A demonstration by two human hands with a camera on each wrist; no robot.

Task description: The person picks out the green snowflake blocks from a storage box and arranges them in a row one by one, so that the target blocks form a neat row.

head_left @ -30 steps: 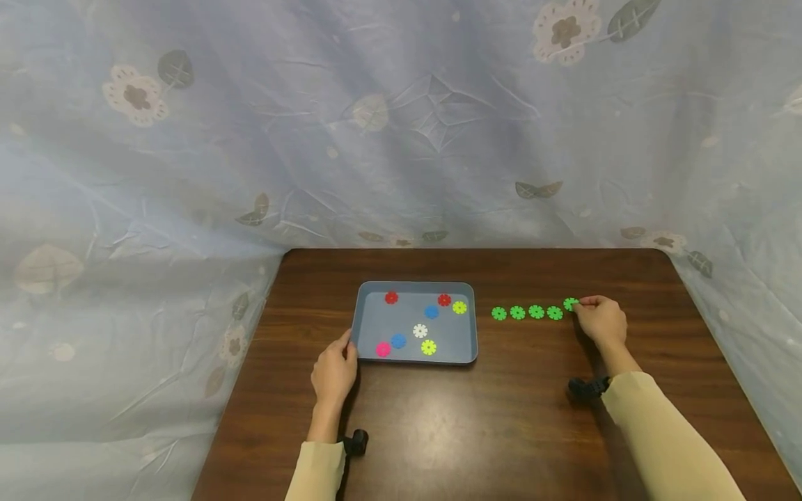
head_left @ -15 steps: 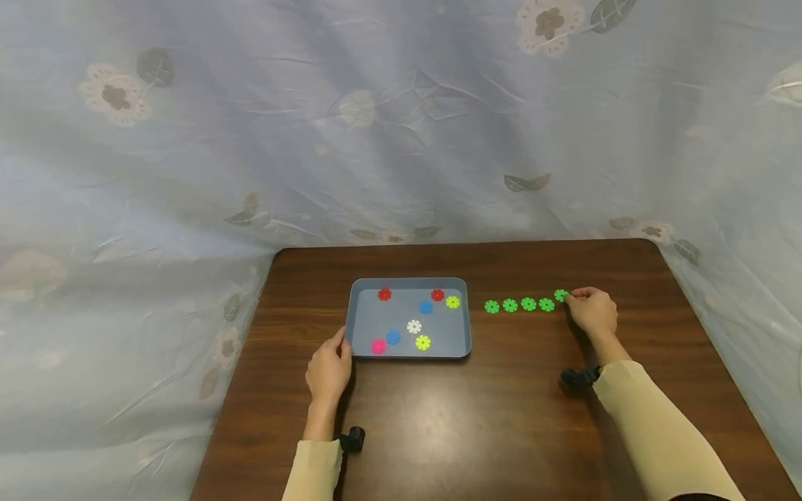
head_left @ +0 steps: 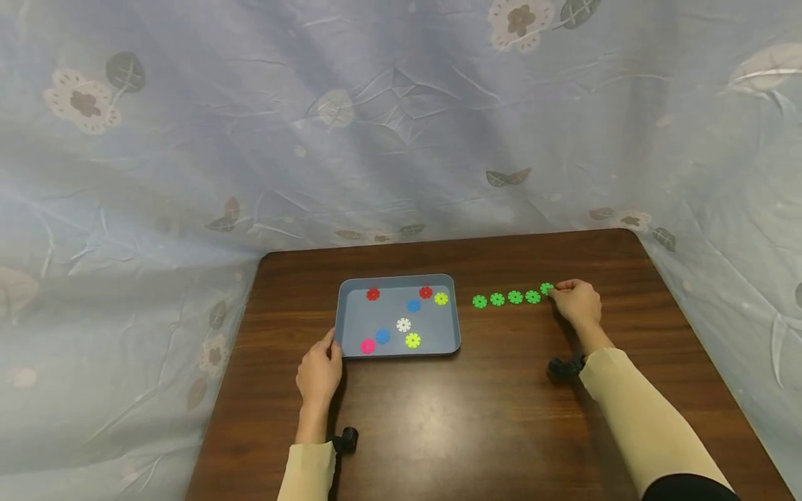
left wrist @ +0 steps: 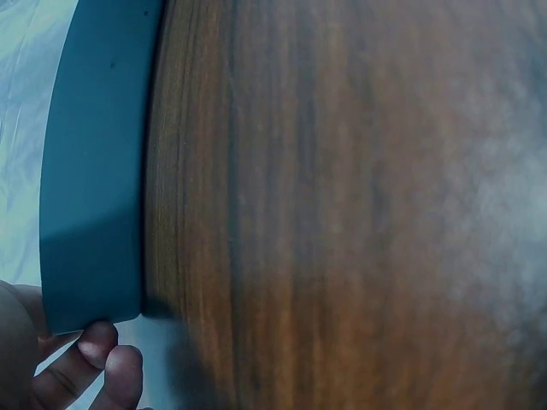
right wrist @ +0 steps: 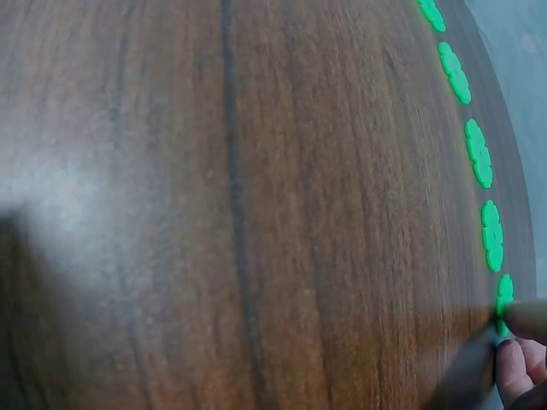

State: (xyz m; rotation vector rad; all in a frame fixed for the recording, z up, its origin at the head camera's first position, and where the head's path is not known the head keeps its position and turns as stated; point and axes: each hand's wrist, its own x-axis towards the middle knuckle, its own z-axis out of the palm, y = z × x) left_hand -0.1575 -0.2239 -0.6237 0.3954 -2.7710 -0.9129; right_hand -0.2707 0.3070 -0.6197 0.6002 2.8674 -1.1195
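In the head view a grey tray holds flower-shaped plastic discs: a white disc, a pink disc, and red, blue and yellow ones. My left hand grips the tray's near left corner; fingertips show against that corner in the left wrist view. To the right of the tray runs a row of green discs. At its right end my right hand pinches the last green disc, which sits slightly farther back than its neighbours. Part of this disc is hidden by the fingers.
Everything stands on a brown wooden table. A pale floral curtain hangs right behind its far edge and along both sides. Each wrist wears a black camera.
The head view has shifted, so the whole scene sits farther left and slightly higher. The pinched green disc is slightly closer to the row. The left hand stays at the tray.
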